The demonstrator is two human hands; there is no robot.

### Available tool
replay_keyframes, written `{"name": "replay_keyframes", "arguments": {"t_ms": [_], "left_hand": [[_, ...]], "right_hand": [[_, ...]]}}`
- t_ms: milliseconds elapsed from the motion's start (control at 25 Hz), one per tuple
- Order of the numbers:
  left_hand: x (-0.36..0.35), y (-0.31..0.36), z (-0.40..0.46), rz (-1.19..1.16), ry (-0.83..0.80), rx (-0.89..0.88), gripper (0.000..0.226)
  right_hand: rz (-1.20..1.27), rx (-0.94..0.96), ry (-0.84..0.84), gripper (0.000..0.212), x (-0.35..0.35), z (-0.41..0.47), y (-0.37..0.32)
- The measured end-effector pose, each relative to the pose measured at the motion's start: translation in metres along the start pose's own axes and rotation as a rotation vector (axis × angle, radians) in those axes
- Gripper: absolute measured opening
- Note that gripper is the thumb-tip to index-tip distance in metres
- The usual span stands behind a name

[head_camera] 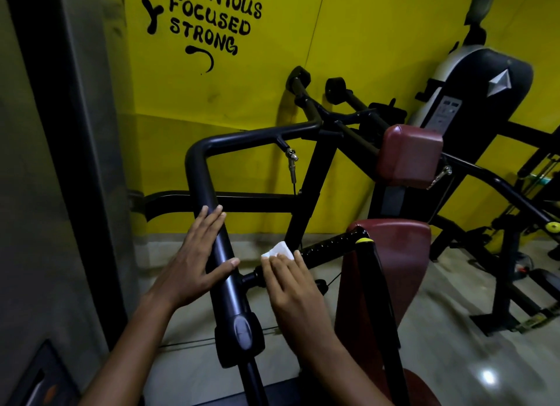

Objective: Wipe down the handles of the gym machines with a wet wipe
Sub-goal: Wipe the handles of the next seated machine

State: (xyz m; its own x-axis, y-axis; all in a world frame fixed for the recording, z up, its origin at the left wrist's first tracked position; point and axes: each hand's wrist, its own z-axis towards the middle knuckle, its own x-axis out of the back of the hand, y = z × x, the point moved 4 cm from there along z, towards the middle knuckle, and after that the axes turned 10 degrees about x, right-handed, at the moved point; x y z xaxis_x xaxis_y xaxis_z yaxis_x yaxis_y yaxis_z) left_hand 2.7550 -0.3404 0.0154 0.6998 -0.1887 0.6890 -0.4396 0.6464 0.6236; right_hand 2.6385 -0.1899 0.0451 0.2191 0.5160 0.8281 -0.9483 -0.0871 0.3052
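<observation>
Head view, single frame. Left hand (198,255) lay flat against the thick black arm (212,211) of the gym machine, fingers straight and spread wide, thumb reaching across the tube; nothing was held in it. Right hand (289,281) pressed a white wet wipe (278,250) onto the ribbed black handle (327,246) that juts sideways from the lower part of that arm. Fingers lay over the wipe and the handle — whether they curled around the bar underneath could not be told. Only a crumpled corner of the wipe showed past the fingertips, at the inner end of the handle, close to its joint with the arm.

The handle's far end carried a yellow cap (363,240), just in front of a maroon seat pad (394,254). A second maroon pad (410,154) sat higher on the frame. Behind stood a yellow wall (348,41) with black painted lettering (209,20) — "AMBITIOUS FOCUSED STRONG" was legible. A grey pillar (60,132) ran along the left edge.
</observation>
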Motion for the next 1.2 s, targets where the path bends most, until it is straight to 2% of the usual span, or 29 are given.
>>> {"name": "replay_keyframes", "arguments": {"t_ms": [120,200,280,360,480,600,800,1040,1200], "left_hand": [[0.000,0.000,-0.001,-0.001,0.003,0.004,0.095],[0.000,0.000,-0.001,0.001,0.004,0.005,0.095],[0.000,0.001,-0.001,0.010,0.003,0.005,0.095],[0.001,0.001,-0.002,0.020,-0.003,0.005,0.094],[0.002,0.002,-0.001,0.027,-0.014,0.004,0.092],[0.003,0.002,-0.002,0.023,-0.010,0.003,0.091],[0.002,0.001,-0.001,0.041,-0.013,0.003,0.092],[0.002,0.002,-0.002,0.038,-0.017,0.010,0.091],[0.002,0.003,-0.002,0.038,-0.021,0.006,0.090]], "right_hand": [[0.072,-0.041,-0.076,0.037,-0.002,0.016,0.018],[0.122,-0.066,-0.179,0.044,-0.007,0.025,0.022],[0.196,-0.001,-0.253,0.054,-0.008,0.027,0.022],[0.234,0.109,-0.302,0.045,-0.002,0.025,0.025],[0.182,0.206,-0.338,0.050,0.014,0.028,0.049],[0.074,0.138,-0.519,0.046,0.014,0.037,0.064],[0.234,0.178,-0.515,0.048,0.013,0.039,0.065],[0.143,0.136,-0.564,0.025,-0.007,0.045,0.097],[0.267,0.122,-0.563,0.032,0.006,0.049,0.112]]}}
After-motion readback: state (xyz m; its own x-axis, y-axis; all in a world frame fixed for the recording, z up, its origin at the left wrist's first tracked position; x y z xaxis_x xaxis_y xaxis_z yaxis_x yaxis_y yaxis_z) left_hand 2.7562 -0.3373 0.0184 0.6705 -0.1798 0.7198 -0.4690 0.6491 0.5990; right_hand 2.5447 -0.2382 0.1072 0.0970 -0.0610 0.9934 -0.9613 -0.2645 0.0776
